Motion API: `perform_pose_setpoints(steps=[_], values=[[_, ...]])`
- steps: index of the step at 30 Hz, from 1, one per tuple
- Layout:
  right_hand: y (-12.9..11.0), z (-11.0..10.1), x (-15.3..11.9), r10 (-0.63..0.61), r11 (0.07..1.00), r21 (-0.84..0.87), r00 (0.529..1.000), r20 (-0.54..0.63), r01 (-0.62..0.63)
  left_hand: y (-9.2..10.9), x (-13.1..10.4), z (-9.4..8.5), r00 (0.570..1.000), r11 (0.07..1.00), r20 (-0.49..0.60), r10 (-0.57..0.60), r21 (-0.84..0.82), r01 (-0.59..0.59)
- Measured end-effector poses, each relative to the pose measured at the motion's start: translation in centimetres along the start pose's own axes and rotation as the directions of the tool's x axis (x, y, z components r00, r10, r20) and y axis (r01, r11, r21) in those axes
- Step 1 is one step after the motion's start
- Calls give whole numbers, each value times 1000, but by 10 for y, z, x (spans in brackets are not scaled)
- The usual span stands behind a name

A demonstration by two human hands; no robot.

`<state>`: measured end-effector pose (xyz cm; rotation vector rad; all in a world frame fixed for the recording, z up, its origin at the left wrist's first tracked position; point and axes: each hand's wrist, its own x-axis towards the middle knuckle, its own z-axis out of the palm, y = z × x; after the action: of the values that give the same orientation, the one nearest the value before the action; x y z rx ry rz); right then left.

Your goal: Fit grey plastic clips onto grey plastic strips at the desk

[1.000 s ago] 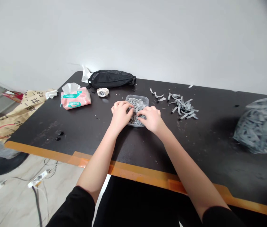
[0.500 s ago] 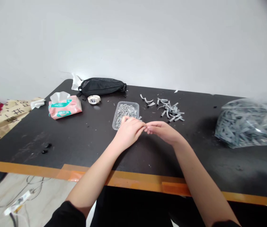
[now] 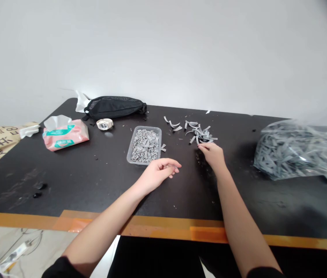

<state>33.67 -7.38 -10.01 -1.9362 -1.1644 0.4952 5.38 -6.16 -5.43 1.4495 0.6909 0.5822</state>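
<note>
Right hand [image 3: 214, 157]: fingertips at the strip pile [image 3: 202, 133], 11 o'clock; closure cannot be determined. Left hand [image 3: 156, 173]: fingers curled, grip indeterminable; tub [image 3: 160, 139] at 11 o'clock. Apparent status: partway. 1 tub well filled with small pieces; strips lie loose and fill 1 bag [image 3: 285, 150], right hand's 3 o'clock.

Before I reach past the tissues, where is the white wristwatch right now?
In the head view, the white wristwatch lies left of centre, just below the black pouch and right of the tissue pack.
</note>
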Motion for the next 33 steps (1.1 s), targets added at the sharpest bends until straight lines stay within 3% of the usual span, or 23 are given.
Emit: perform_pose_setpoints(steps=[3,6,11,15,18,23,28,33], values=[[-22,-7,-11,-50,985,165,998,-39,55,2,0,-2,998,993,-62,10,-118,-17],[-60,-16,-33,-148,925,357,989,29,129,19,-1,-9,988,981,-145,52,-179,-78],[-142,-34,-67,-298,821,549,938,178,157,81,-8,-14,937,953,-264,229,-137,-271],[-188,-39,-80,-398,614,778,903,159,134,127,-16,-8,843,890,-291,452,90,-447],[-198,-33,-84,-448,521,840,886,117,152,140,-19,-2,790,835,-283,544,275,-476],[-194,-27,-85,-394,496,860,913,106,115,138,-26,4,719,709,-259,645,553,-437],[-196,-32,-88,-405,511,849,909,96,138,138,-37,3,701,623,-159,695,620,-477],[-199,-38,-94,-426,537,824,901,80,180,141,-36,-1,736,698,-166,656,504,-508]])
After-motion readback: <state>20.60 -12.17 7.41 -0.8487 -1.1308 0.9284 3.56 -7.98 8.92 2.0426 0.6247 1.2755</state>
